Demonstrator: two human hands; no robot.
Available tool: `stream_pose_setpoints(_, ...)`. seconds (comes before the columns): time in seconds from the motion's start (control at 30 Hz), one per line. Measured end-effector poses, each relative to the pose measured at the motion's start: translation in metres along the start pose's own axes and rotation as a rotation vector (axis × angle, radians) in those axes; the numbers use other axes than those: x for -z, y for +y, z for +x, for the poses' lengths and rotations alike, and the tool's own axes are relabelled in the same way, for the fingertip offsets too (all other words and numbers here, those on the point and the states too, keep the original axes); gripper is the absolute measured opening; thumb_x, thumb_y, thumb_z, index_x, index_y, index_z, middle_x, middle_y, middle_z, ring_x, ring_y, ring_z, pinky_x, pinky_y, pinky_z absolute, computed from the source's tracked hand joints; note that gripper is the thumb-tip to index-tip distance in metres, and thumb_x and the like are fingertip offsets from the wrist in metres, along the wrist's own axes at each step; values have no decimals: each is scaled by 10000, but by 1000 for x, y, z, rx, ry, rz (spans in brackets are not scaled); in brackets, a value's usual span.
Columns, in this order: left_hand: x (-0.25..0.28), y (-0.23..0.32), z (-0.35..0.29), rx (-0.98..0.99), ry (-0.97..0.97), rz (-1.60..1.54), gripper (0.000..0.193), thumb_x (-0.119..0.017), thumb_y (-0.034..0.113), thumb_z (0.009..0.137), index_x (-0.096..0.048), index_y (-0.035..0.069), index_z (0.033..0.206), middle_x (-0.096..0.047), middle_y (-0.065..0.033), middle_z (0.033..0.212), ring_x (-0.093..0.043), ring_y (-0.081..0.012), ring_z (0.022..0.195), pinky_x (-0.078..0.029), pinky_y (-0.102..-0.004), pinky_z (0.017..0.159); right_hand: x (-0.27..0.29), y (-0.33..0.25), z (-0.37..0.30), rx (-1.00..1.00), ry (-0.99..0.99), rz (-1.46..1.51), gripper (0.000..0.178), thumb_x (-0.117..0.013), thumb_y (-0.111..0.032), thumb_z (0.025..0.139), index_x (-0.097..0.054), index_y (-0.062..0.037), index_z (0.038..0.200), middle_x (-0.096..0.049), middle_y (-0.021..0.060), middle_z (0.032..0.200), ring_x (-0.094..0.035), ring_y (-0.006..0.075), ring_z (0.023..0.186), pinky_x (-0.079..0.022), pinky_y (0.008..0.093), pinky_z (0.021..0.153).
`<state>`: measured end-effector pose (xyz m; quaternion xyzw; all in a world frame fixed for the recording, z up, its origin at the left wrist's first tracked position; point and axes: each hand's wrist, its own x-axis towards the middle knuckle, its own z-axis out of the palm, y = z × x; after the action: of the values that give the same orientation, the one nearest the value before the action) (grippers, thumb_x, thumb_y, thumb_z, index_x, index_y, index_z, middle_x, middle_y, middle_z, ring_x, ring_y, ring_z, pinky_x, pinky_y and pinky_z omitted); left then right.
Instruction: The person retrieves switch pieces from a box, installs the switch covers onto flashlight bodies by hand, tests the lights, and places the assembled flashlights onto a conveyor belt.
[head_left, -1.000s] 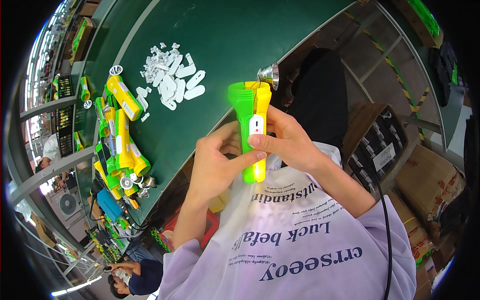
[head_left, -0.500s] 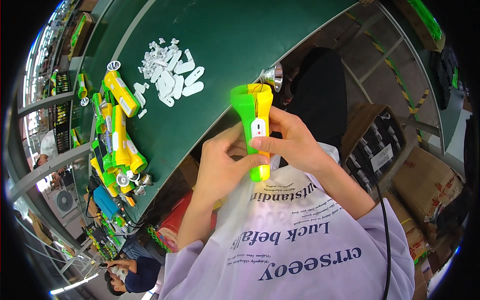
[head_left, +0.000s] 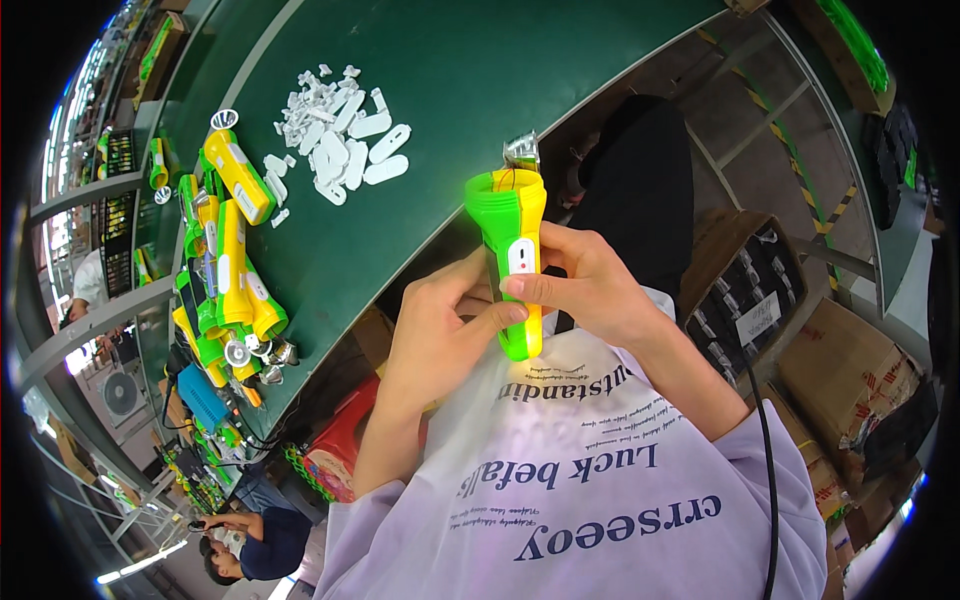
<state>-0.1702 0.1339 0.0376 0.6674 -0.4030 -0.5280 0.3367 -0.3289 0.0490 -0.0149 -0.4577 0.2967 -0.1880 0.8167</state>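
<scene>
Both hands hold one green and yellow flashlight body (head_left: 505, 215) upright in front of my chest. My left hand (head_left: 445, 315) grips its lower left side, thumb across the front. From the right, my right hand (head_left: 585, 285) wraps the yellow half, its thumb just below a white oval switch plate (head_left: 522, 257) with a red button. The wide end points away from me, and a silver reflector cup (head_left: 521, 152) hangs beyond its mouth on thin wires. The two halves sit together along a front seam. What the fingers do behind the body is hidden.
A green table (head_left: 430, 90) bears a pile of white plastic plates and small parts (head_left: 340, 135). Several flashlight bodies (head_left: 232, 265) are heaped at its left. Cartons (head_left: 840, 365) and a box of reflectors (head_left: 745, 290) stand on the right. Another person (head_left: 255, 543) is at lower left.
The gap between the green and yellow halves has narrowed, and the body has turned slightly. The reflector has shifted left, to above the mouth. Both hands keep their hold.
</scene>
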Motion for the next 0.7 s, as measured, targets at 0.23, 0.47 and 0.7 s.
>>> stream_pose_setpoints(0.23, -1, -3, 5, 117, -67, -168, 527, -754, 20, 819, -547, -81, 1294, -682, -117, 1002, -662, -130, 899, -547, -267, 822, 2, -12, -5, -137, -16, -39, 396, -721, -310, 896, -639, -12, 1144, -644, 26, 787, -591, 84, 720, -490, 246, 634)
stream_pose_setpoints(0.47, -11, -17, 6, 52, 99, -289, 454, -790, 5, 753, -605, -72, 1160, -709, -125, 961, -694, -147, 827, -557, -269, 772, 2, -16, -17, -91, -55, 14, 562, -580, -15, 812, -457, -18, 1361, -550, 144, 1173, -551, 205, 1092, -488, 351, 855)
stream_pose_setpoints(0.7, -32, -5, 11, -80, 255, 20, 387, -830, 126, 667, -621, -23, 956, -685, -135, 729, -703, -263, 659, -537, -336, 612, -24, 8, -20, 197, 287, -598, 675, -706, -18, 703, -448, -19, 1327, -579, 195, 1132, -608, 347, 1062, -498, 386, 864)
